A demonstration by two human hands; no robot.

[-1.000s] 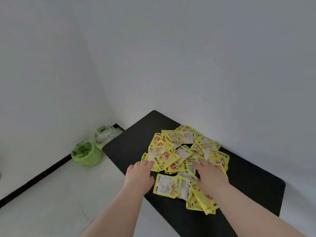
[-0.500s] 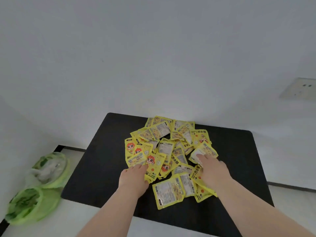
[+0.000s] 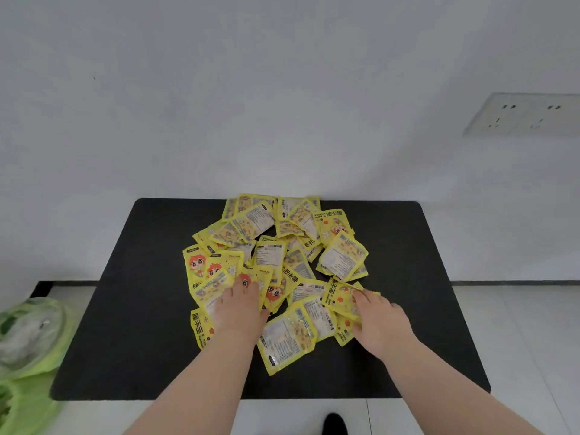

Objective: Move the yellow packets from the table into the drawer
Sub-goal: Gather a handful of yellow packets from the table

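On the black worktop [image 3: 125, 309], which stands against a pale wall [image 3: 282, 89], the yellow packets [image 3: 273, 262] lie in a loose overlapping heap from the far edge toward the middle. The left hand [image 3: 235, 312] rests palm down on the near left packets, fingers extended flat and pinching nothing, while the right hand [image 3: 381, 321] lies on the near right packets with its fingers curled into them; whether it grips one I cannot tell. Green plastic bags [image 3: 28, 340] sit on the floor at the left, and a wall socket [image 3: 527, 114] shows at upper right.
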